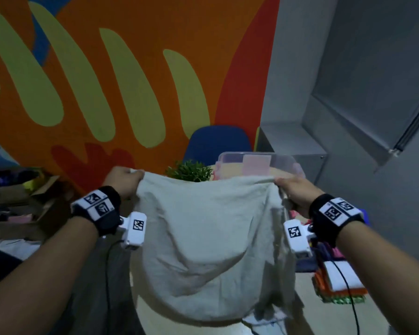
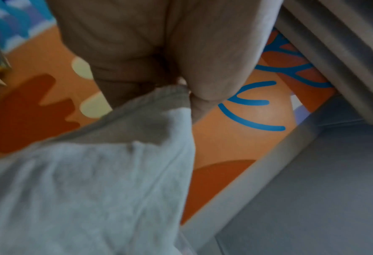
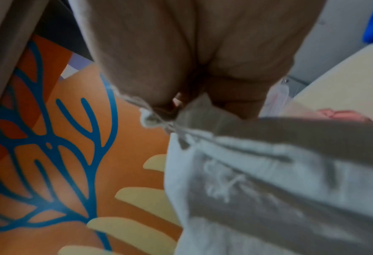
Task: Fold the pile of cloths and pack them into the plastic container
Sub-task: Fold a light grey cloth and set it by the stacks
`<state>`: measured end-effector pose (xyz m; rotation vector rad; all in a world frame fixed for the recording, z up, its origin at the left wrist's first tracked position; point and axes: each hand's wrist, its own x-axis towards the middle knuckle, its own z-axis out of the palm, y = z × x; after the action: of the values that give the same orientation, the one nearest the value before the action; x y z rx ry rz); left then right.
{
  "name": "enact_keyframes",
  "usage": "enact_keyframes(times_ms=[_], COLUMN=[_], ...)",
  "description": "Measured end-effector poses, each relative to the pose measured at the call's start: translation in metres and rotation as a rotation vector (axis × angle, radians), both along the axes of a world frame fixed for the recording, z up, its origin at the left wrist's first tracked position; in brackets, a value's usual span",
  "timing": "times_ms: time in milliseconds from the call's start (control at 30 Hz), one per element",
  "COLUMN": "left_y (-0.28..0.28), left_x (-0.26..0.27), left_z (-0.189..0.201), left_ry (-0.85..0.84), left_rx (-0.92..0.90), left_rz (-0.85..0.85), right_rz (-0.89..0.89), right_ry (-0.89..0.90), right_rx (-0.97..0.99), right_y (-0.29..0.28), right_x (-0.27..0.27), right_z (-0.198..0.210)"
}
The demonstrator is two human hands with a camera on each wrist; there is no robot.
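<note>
A pale grey-white cloth (image 1: 203, 228) hangs spread out in the air in front of me, held up by its two top corners. My left hand (image 1: 125, 181) pinches the top left corner (image 2: 176, 96). My right hand (image 1: 292, 189) pinches the frayed top right corner (image 3: 181, 113). Behind the cloth stands the clear plastic container (image 1: 259, 163) with a pink cloth inside. A stack of folded cloths (image 1: 339, 284), white on orange, lies on the table at the right. The hanging cloth hides most of the table.
A small green plant (image 1: 189, 170) stands left of the container, with a blue chair (image 1: 218, 141) behind it. Loose dark and pink cloths (image 1: 329, 255) lie at the right. Cardboard clutter (image 1: 22, 197) sits at the left. The painted wall is close behind.
</note>
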<state>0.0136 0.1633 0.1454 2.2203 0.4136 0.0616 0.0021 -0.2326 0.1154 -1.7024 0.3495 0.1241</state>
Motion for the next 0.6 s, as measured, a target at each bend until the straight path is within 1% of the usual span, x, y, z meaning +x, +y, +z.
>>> enact_keyframes(times_ms=[67, 167, 267, 300, 333, 367, 400, 433, 500, 533, 567, 600], left_y=[-0.024, -0.079, -0.132, -0.146, -0.154, -0.158, -0.161, -0.160, -0.156, -0.152, -0.148, -0.144], left_x=[-0.010, -0.034, -0.051, -0.053, -0.053, -0.054, -0.054, -0.053, -0.052, -0.050, -0.048, -0.044], left_z=[-0.010, -0.019, -0.027, -0.030, -0.032, -0.031, -0.032, -0.033, -0.032, -0.032, -0.030, -0.029], left_ry=[-0.017, -0.059, -0.059, -0.058, -0.051, -0.043, -0.022, 0.004, 0.051, 0.045, 0.009, -0.068], left_rx=[-0.052, -0.142, -0.183, -0.214, -0.231, -0.225, -0.252, -0.318, -0.455, -0.496, -0.513, -0.475], left_rz=[-0.063, -0.251, -0.394, -0.431, -0.460, -0.500, -0.541, -0.568, -0.600, -0.601, -0.591, -0.567], right_rz=[0.060, 0.178, 0.291, 0.326, 0.367, 0.402, 0.427, 0.440, 0.490, 0.524, 0.564, 0.613], right_ry=[0.012, 0.030, 0.022, 0.005, -0.037, -0.100, -0.172, -0.227, -0.270, -0.287, -0.306, -0.323], right_rx=[0.032, 0.103, 0.128, 0.107, 0.023, -0.118, -0.269, -0.374, -0.473, -0.521, -0.553, -0.543], right_y=[0.016, 0.047, 0.077, 0.084, 0.088, 0.087, 0.084, 0.077, 0.064, 0.059, 0.054, 0.049], right_x=[-0.005, -0.014, -0.023, -0.024, -0.026, -0.026, -0.027, -0.026, -0.025, -0.025, -0.026, -0.030], right_z=[-0.008, -0.012, -0.010, -0.010, -0.009, -0.008, -0.005, -0.004, 0.001, 0.002, 0.005, 0.010])
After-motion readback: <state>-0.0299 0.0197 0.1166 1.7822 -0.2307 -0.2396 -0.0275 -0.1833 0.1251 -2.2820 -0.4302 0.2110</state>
